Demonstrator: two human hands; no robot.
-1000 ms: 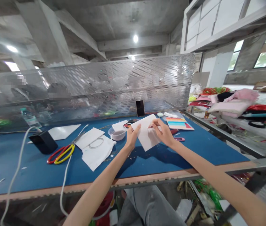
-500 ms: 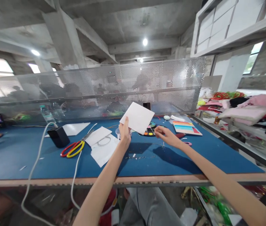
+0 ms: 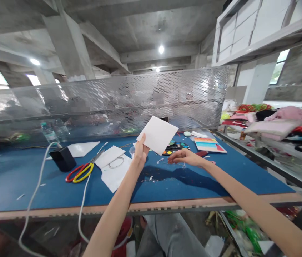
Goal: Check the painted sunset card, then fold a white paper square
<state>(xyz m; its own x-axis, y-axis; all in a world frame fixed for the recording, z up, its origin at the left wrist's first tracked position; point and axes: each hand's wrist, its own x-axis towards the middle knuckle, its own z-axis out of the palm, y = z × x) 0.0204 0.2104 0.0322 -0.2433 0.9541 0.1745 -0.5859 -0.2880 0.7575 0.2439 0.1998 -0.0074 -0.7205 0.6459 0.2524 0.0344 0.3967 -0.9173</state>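
Note:
My left hand (image 3: 141, 151) is closed on a blank white square board (image 3: 157, 135), thumb on the front face, and holds it tilted above the table. My right hand (image 3: 184, 157) hovers over the blue tabletop to the right of the board, palm down. Its fingers are loosely bent and apart, with nothing visible in them. A small white strip (image 3: 160, 160) lies just left of its fingertips. Behind the hand sits a black paint palette (image 3: 168, 152) with round colour pans, partly covered by the board. A dark red handle (image 3: 202, 153) shows beyond my right wrist.
Red-and-yellow-handled scissors (image 3: 80, 172), white sheets (image 3: 115, 175), a black box (image 3: 63, 159) and a white cable (image 3: 39, 185) occupy the left side. A striped painted board (image 3: 210, 145) lies at right. A perforated metal screen (image 3: 113, 103) borders the table's back.
My right hand has let go of the small white strip, loosened its fingers and lowered slightly. My left hand still holds the board in nearly the same place. The view has shifted slightly.

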